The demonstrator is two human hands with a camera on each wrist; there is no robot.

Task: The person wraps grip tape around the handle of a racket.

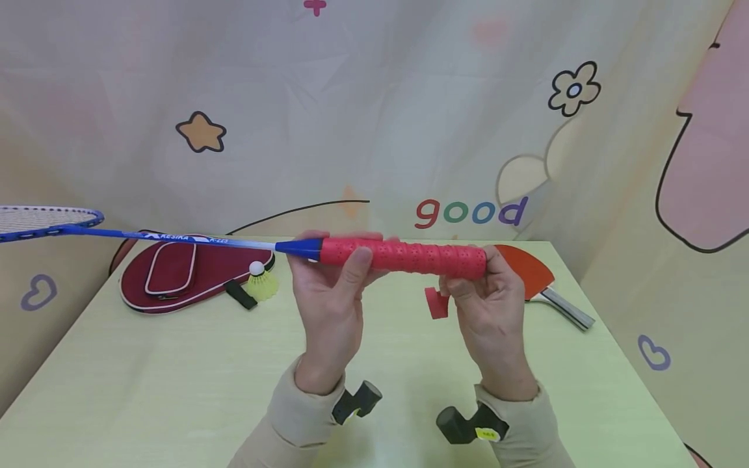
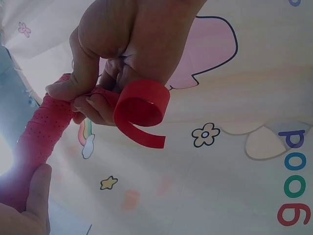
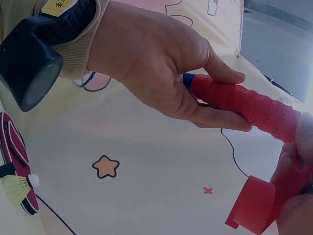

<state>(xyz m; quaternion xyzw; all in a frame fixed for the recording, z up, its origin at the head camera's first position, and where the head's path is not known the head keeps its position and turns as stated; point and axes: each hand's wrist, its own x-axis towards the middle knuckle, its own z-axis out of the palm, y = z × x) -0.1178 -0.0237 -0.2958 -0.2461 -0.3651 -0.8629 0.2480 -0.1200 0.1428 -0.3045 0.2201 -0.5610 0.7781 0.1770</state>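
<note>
A badminton racket (image 1: 242, 243) is held level above the table, its blue shaft and strung head pointing left. Red perforated grip tape (image 1: 409, 257) wraps its handle in overlapping turns. My left hand (image 1: 330, 299) grips the handle near the blue cone, thumb on the near side and fingers behind. At the butt end, my right hand (image 1: 488, 312) pinches the handle and the tape. A loose curled tail of the red tape (image 2: 144, 110) hangs beside the right hand's fingers; in the right wrist view this tape tail (image 3: 254, 203) hangs below the handle.
On the table (image 1: 398, 364), a maroon racket case (image 1: 222, 260) lies at the back left, with a yellow shuttlecock (image 1: 261, 283) and a small black item (image 1: 240, 294) by it. A red table tennis paddle (image 1: 529, 270) lies at the back right. A printed curtain (image 1: 374, 130) hangs behind.
</note>
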